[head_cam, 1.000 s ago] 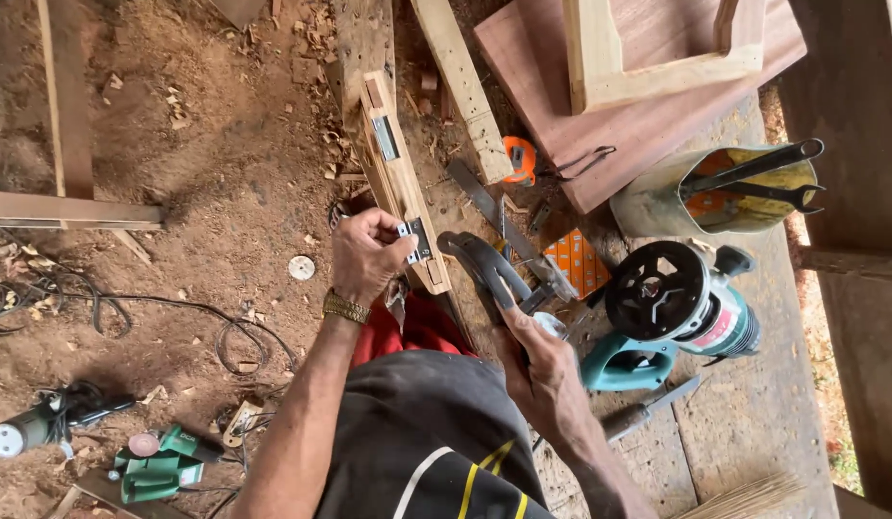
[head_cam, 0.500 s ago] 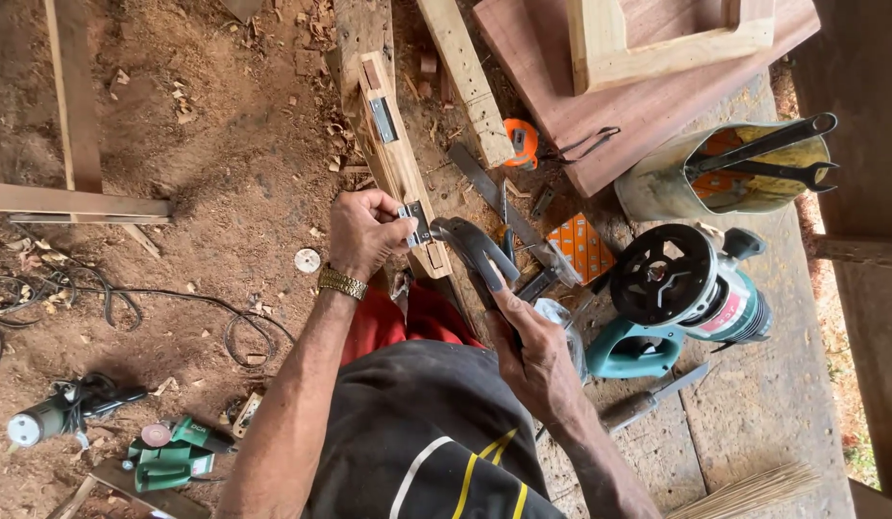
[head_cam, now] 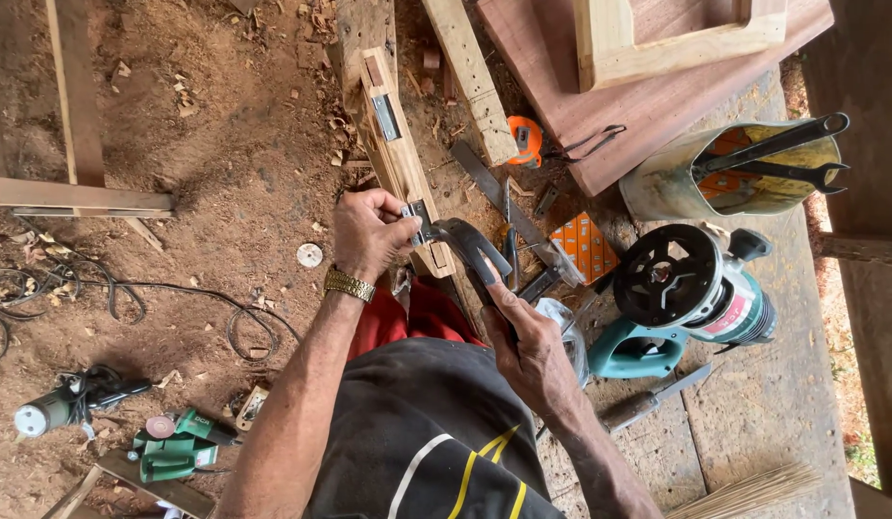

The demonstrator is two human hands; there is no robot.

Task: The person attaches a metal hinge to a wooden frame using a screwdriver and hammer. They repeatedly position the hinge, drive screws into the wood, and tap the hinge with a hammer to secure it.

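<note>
Bare reddish dirt ground (head_cam: 225, 144) strewn with wood chips fills the left of the head view, and a rough plank workbench (head_cam: 773, 404) fills the right. Between them a long pale wooden door-frame piece (head_cam: 393, 154) runs up and away from the person, a small grey metal hinge plate (head_cam: 385, 116) set in its face. The left hand (head_cam: 369, 234), a gold metal watch (head_cam: 349, 284) at its wrist, pinches a second small grey metal hinge (head_cam: 416, 219) against the near end of that wood, fingers pressed together on it. The right hand (head_cam: 528, 346) wraps shut around the handle of a dark steel claw hammer (head_cam: 470, 248), whose head lies just beside the hinge. On the bench sit a black-and-teal electric router (head_cam: 696, 288), an orange box of screws (head_cam: 581, 245), an orange tape measure (head_cam: 526, 141) and a cut metal can holding black spanners (head_cam: 754, 168). Off on the dirt lie a green angle grinder (head_cam: 177, 447) and a tangled black cable (head_cam: 129, 303)
</note>
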